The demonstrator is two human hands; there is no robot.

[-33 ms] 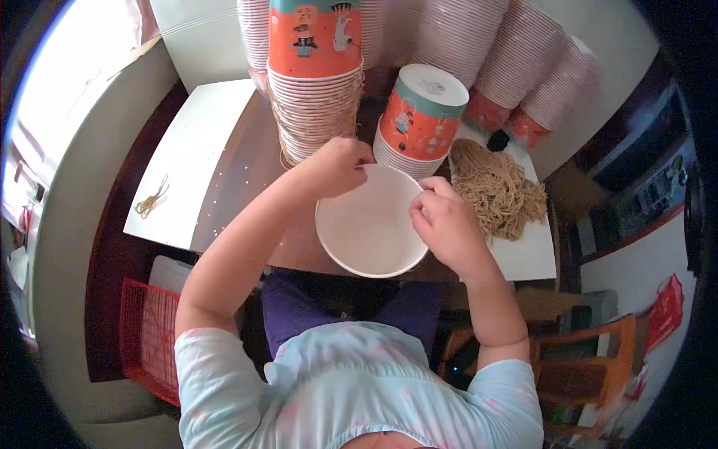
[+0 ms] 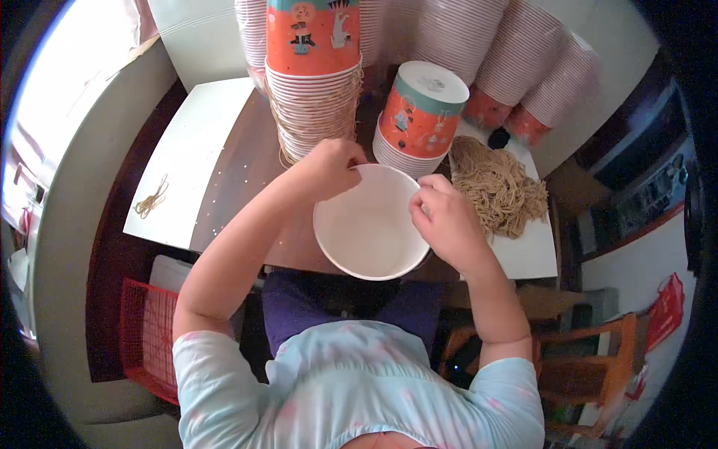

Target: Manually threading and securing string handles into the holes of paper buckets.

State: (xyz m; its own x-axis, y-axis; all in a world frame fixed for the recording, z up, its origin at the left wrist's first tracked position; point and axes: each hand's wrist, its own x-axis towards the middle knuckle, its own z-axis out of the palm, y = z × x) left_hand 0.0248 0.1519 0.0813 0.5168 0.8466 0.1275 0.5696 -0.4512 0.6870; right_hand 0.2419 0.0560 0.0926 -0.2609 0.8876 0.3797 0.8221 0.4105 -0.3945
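Over the front edge of the table I hold a large white-lined paper bucket [image 2: 372, 224], its open mouth facing up toward me. My left hand [image 2: 338, 165] is closed at the far-left part of the rim, fingertips mostly hidden behind the hand. On the right side of the rim, my right hand [image 2: 443, 213] pinches with thumb and bent fingers. Just beyond the bucket stands a short stack of upside-down orange and green paper buckets [image 2: 422, 120]. Left of that rises a tall stack [image 2: 314, 97] with many thin tan strings or bands around its rims.
A heap of tan strings or bands [image 2: 497, 191] lies at the table's right. A small tan bundle [image 2: 152, 198] lies on the white left part. More wrapped bucket stacks [image 2: 516, 60] line the back. A red basket [image 2: 149, 337] stands below left, a wooden chair [image 2: 587, 374] at right.
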